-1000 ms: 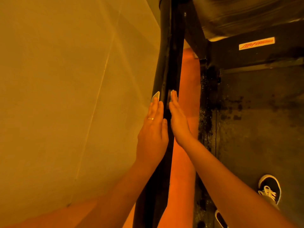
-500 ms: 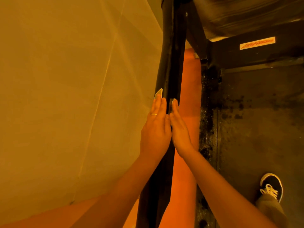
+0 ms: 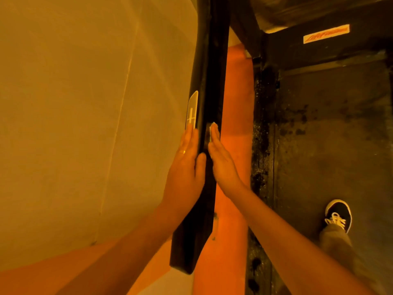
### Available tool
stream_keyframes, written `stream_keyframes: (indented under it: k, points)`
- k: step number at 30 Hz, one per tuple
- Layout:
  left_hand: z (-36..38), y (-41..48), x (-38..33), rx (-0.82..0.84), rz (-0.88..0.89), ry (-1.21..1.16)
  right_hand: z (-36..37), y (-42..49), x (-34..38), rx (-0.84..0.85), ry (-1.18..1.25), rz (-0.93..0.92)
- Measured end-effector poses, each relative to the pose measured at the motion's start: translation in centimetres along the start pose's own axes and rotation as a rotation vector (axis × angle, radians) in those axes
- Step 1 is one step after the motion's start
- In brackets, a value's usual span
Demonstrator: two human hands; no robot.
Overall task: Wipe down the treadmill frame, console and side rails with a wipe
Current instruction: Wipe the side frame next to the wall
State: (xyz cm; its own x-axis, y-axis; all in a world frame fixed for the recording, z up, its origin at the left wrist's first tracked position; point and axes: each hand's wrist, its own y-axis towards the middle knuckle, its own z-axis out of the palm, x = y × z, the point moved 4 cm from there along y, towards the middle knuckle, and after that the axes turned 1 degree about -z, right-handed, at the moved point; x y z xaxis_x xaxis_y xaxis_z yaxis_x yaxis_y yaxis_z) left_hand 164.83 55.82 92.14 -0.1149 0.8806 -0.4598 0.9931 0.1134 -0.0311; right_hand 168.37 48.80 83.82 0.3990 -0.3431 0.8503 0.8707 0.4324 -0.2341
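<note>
Both hands are flat against a dark upright bar (image 3: 209, 86) of the treadmill frame, one on each side, as though sandwiching it. The left hand (image 3: 184, 167) lies along the wall-side face with its fingers (image 3: 190, 135) straight and close together, thumb hooked onto the front of the bar; it holds nothing and looks to be there to steady the bar against the push from the other side. A pale sticker (image 3: 192, 109) on the bar sits just beyond those fingertips.

The right hand (image 3: 222, 160) presses the opposite face, fingers extended and held narrow, and a small pale wipe (image 3: 212, 129) peeks out at the fingertips, pinned between them and the bar. Held flat like that, the wipe gets a broad contact patch, which suits a long stroke along the bar.

To the right, the worn, dirty treadmill deck (image 3: 329, 135) stretches out, with a brand label (image 3: 326, 34) on the dark front cover beyond it and the person's black shoe (image 3: 338, 215) planted on the belt. A plain wall (image 3: 85, 103) fills the left side.

My guess is the frame stage is under way, with the console and side rails yet to come
</note>
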Motion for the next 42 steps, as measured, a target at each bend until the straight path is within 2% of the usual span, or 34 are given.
stream_keyframes:
  k: [6, 12, 19, 23, 26, 33, 39, 42]
  points:
    - [0.5, -3.0, 0.5, -0.071, -0.017, 0.064, 0.5, -2.7, -1.9, 0.042, -0.014, -0.011]
    - [0.5, -3.0, 0.4, -0.088, -0.018, 0.052, 0.2, -0.2, -1.0, -0.04, -0.019, 0.022]
    - [0.2, -2.9, 0.2, -0.077, -0.013, 0.043, 2.0, -7.4, -3.6, 0.056, 0.065, 0.02]
    - [0.3, -3.0, 0.1, -0.088, -0.031, 0.037, 1.3, -4.6, -2.2, 0.004, 0.011, 0.072]
    - [0.2, -3.0, 0.1, -0.096, -0.023, 0.017, 1.1, -3.6, -2.1, -0.035, 0.015, 0.043]
    - [0.2, -3.1, 0.2, -0.108, 0.004, 0.001, 3.1, -11.7, -5.8, 0.054, 0.048, 0.02]
    - [0.2, -3.0, 0.2, -0.1, -0.015, 0.021, 1.2, -7.0, -3.9, 0.022, -0.031, 0.046]
    - [0.2, -3.0, 0.2, -0.102, -0.012, 0.028, 2.2, -9.6, -5.0, 0.063, -0.011, 0.038]
